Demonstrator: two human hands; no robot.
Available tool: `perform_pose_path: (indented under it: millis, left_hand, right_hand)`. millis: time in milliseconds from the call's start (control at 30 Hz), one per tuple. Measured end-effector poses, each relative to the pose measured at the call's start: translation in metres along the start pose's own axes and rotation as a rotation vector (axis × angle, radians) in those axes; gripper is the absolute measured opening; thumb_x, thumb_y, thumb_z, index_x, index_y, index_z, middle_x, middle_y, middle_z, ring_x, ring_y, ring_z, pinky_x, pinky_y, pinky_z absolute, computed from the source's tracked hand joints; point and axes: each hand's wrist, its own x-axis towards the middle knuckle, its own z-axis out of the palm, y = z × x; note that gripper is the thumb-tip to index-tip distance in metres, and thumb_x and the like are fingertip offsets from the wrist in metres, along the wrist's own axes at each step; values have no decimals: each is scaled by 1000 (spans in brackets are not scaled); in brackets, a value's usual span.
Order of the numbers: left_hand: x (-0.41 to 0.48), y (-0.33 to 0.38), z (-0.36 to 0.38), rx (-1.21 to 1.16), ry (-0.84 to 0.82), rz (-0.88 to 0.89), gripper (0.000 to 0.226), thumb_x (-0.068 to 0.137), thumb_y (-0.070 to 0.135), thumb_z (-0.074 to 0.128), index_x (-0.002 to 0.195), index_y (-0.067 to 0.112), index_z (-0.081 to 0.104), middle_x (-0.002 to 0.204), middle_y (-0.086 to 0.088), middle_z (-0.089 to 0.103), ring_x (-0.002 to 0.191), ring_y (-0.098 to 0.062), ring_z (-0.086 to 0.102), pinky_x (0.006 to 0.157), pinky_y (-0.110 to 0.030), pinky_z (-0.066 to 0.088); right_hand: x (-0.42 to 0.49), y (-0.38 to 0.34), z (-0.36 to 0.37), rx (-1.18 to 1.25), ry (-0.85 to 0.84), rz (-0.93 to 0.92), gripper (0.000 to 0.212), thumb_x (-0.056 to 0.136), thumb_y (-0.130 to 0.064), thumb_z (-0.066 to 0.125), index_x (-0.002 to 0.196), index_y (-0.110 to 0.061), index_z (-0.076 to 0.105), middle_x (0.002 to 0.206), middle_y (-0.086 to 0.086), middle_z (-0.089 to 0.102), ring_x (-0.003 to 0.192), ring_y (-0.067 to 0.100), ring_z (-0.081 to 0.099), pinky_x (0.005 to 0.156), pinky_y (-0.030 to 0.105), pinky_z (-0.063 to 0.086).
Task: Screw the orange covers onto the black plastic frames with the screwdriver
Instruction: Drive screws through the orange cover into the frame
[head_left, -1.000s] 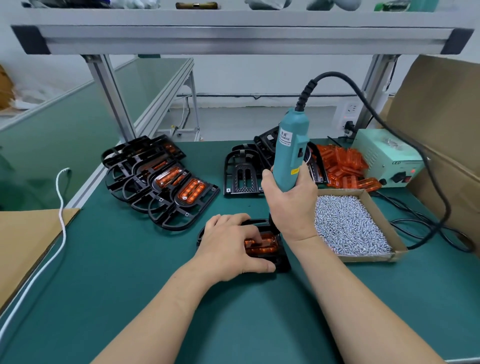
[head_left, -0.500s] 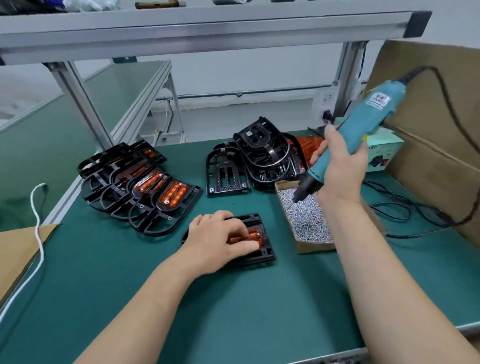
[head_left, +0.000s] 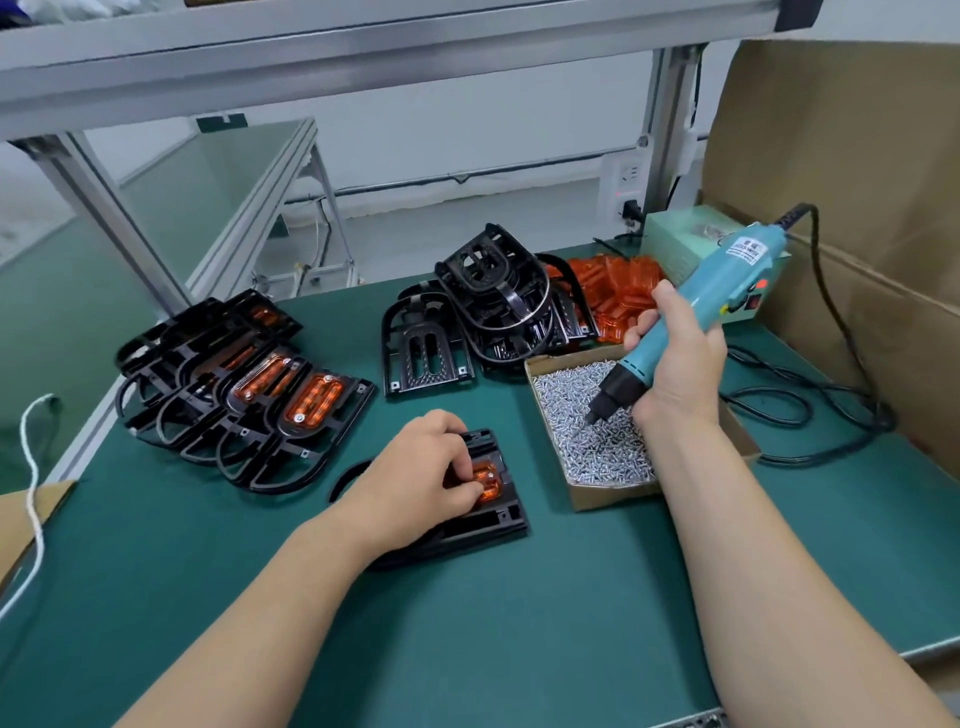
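I had left hand pinching the orange cover onto its black frame on the tabletop, right hand gripping the electric screwdriver, tip in the screw box; cover probably light, stiff, best held by edges.

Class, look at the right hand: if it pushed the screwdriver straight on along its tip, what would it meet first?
The loose screws in the cardboard box; the screwdriver tip seems nearly on them.
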Motion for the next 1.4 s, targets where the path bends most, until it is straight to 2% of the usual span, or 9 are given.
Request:
perform_pose_path:
  millis: [200,333,600,700,800,1033,1167,1300,1400]
  left_hand:
    - [1,-3,-4,4,-19,22,16,84,35,73,80,23,63,119,14,49,101,-5,48,87,-17,34]
    - [5,-7,-13,-61,44,54,14,86,19,69,77,28,63,104,14,63,97,-3,59,93,-29,48]
    - [9,-14,-17,-28,-85,64,43,94,15,61,123,45,50,124,13,53,117,-9,50,104,-34,40]
    - [10,-11,-16,-36,-152,99,57,94,-2,49,120,47,60,132,10,41,122,-8,41,106,-26,32]
    - [16,-9,-17,-79,-184,91,49,95,-2,52,109,41,71,129,10,46,121,-7,45,106,-24,34]
    - [34,-12,-29,-126,-240,91,24,89,9,68,96,32,70,109,6,55,98,-3,52,91,-22,39]
    - [38,-15,-35,-207,-227,62,21,90,12,67,96,31,74,98,24,60,87,18,54,80,-5,40]
    - [41,-16,-40,-400,-231,-42,20,90,13,69,98,29,77,108,7,71,93,-3,66,88,-28,54]
    - [41,-13,-43,-457,-189,-79,19,91,12,66,95,27,76,90,12,70,68,-3,59,52,-16,46]
  right_hand:
    - [1,0,2,51,31,27,22,92,-14,71,104,-13,53,60,-4,55,50,8,52,49,22,45]
    - [1,0,1,56,59,53,21,93,-13,70,105,-12,54,59,-3,53,49,8,52,48,22,46]
    - [4,1,-1,61,63,55,21,91,-14,71,103,-12,54,58,-2,54,48,8,52,48,22,46]
    - [4,2,-1,62,63,56,21,91,-14,72,104,-12,55,59,-2,54,49,9,52,49,22,46]
    - [3,1,-1,55,69,52,22,92,-13,71,106,-11,54,59,-2,53,50,9,52,50,22,46]
    - [1,0,0,43,84,47,26,93,-12,69,112,-7,52,59,-2,53,53,8,52,52,22,46]
    - [0,1,2,41,85,48,25,94,-12,68,111,-7,51,58,-2,53,53,8,52,51,22,45]
    - [1,2,2,35,86,39,21,95,-10,67,108,-8,51,57,-3,54,52,8,52,52,22,44]
    - [2,2,3,42,83,44,20,94,-9,67,106,-9,50,56,-4,54,52,8,52,51,22,44]
